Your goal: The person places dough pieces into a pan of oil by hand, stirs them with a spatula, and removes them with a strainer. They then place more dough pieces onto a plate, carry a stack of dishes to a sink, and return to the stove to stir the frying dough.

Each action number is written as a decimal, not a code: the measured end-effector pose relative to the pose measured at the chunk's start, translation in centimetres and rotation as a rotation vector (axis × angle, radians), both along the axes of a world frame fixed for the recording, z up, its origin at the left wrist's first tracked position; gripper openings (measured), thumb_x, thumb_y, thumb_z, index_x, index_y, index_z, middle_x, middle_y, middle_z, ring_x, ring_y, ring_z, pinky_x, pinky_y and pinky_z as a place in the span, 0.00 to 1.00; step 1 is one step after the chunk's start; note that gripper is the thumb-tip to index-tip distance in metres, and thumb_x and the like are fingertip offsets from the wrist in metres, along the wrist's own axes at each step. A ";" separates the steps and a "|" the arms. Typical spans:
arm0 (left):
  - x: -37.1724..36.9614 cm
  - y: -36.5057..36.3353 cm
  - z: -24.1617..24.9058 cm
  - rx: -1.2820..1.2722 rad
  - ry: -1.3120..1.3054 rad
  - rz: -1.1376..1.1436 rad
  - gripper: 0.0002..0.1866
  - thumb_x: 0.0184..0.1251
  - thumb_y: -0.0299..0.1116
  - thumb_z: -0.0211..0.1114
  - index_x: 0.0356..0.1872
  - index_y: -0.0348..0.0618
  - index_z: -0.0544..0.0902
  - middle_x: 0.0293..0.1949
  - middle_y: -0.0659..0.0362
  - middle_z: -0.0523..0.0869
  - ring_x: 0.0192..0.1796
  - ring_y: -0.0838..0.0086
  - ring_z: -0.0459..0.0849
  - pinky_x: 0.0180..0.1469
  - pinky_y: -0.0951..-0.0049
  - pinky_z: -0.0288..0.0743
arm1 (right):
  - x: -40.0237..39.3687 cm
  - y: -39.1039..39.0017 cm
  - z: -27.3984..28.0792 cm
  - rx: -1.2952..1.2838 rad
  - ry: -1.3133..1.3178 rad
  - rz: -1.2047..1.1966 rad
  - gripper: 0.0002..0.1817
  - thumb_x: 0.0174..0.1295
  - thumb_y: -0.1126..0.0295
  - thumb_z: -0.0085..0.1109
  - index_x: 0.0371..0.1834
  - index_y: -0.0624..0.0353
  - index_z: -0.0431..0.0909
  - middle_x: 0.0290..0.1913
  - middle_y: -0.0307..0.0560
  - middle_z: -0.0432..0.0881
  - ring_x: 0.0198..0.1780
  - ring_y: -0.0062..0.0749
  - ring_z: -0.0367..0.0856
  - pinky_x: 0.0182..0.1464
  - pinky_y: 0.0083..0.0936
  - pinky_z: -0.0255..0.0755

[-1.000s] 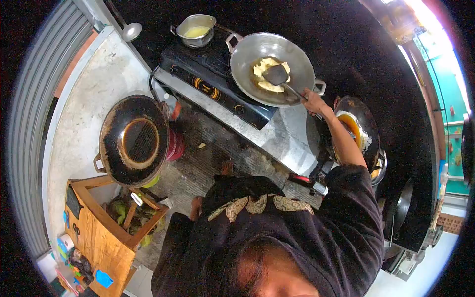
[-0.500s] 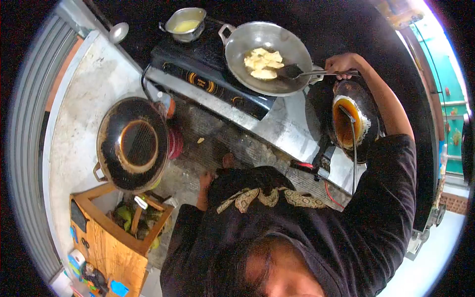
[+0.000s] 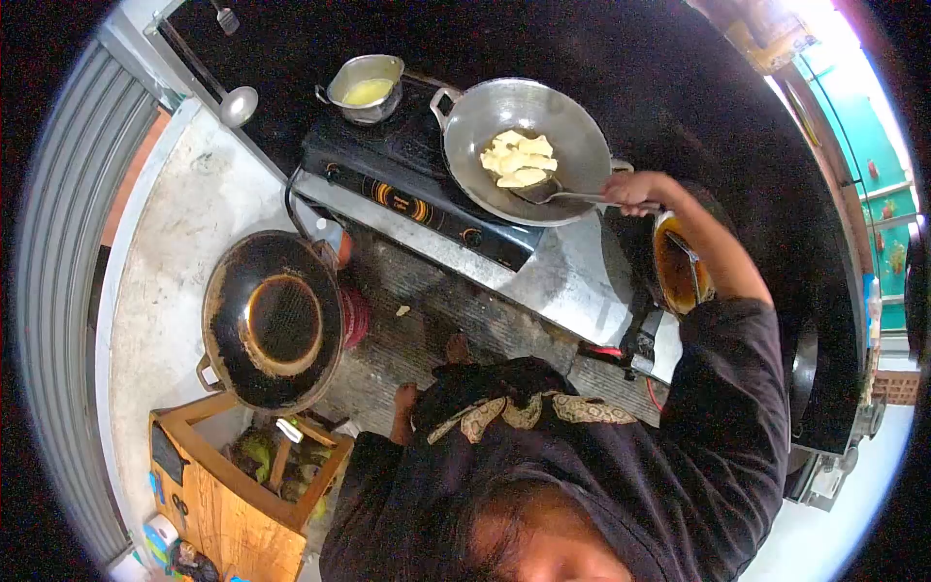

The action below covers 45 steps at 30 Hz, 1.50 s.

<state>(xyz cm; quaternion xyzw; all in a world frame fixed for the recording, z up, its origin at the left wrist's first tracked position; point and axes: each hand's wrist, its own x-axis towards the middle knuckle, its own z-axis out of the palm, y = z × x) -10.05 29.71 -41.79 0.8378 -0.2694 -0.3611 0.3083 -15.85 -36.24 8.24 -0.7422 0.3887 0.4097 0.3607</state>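
Note:
My right hand [image 3: 635, 190] is closed round the long metal handle of a spatula [image 3: 579, 197], beside the right handle of a metal wok [image 3: 592, 126]. The spatula's blade lies low in the wok, at the near edge of pale yellow frying pieces [image 3: 520, 158] in oil. The wok sits on the right side of a black gas stove [image 3: 388, 194]. Lower in the view, my left hand [image 3: 403, 398] hangs by my side below a dark sleeve, its fingers too unclear to make out.
A small metal pot [image 3: 386, 105] of yellow liquid stands left of the wok. On the right is a pan of brown oil [image 3: 674, 276] with a utensil in it. A large blackened wok [image 3: 228, 320] sits at left above a wooden stand [image 3: 228, 485]. A ladle [image 3: 239, 107] hangs at upper left.
My right hand has moved left, closer to the wok. The spatula blade has slid from the right of the frying pieces to their near edge. The whole view has shifted slightly.

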 end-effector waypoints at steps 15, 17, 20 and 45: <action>2.9 -0.6 3.3 -0.039 0.687 0.648 0.19 0.66 0.43 0.59 0.46 0.36 0.76 0.25 0.55 0.82 0.24 0.74 0.79 0.19 0.71 0.69 | 0.2 4.4 -9.7 -0.596 -0.637 -0.168 0.18 0.59 0.63 0.58 0.42 0.70 0.76 0.23 0.55 0.80 0.20 0.36 0.80 0.24 0.33 0.72; 1.8 -0.6 5.4 -0.067 0.605 0.651 0.19 0.66 0.44 0.58 0.47 0.37 0.77 0.25 0.55 0.82 0.24 0.74 0.79 0.21 0.71 0.71 | -0.9 4.0 -8.4 -0.652 -0.614 -0.105 0.18 0.59 0.64 0.59 0.43 0.69 0.75 0.28 0.57 0.81 0.26 0.41 0.82 0.29 0.35 0.74; 1.2 -0.9 5.6 0.002 0.529 0.594 0.20 0.66 0.45 0.58 0.47 0.38 0.78 0.29 0.52 0.83 0.27 0.71 0.81 0.24 0.70 0.74 | -2.6 3.1 -6.2 -0.746 -0.575 0.027 0.18 0.57 0.64 0.61 0.44 0.68 0.75 0.36 0.61 0.82 0.37 0.49 0.82 0.40 0.37 0.74; -2.0 1.9 2.0 0.128 0.243 0.305 0.24 0.68 0.50 0.50 0.46 0.40 0.82 0.31 0.51 0.85 0.29 0.62 0.80 0.39 0.61 0.74 | 10.0 5.8 6.0 -0.706 -0.326 0.504 0.09 0.51 0.77 0.54 0.35 0.69 0.76 0.25 0.55 0.82 0.23 0.38 0.84 0.22 0.31 0.78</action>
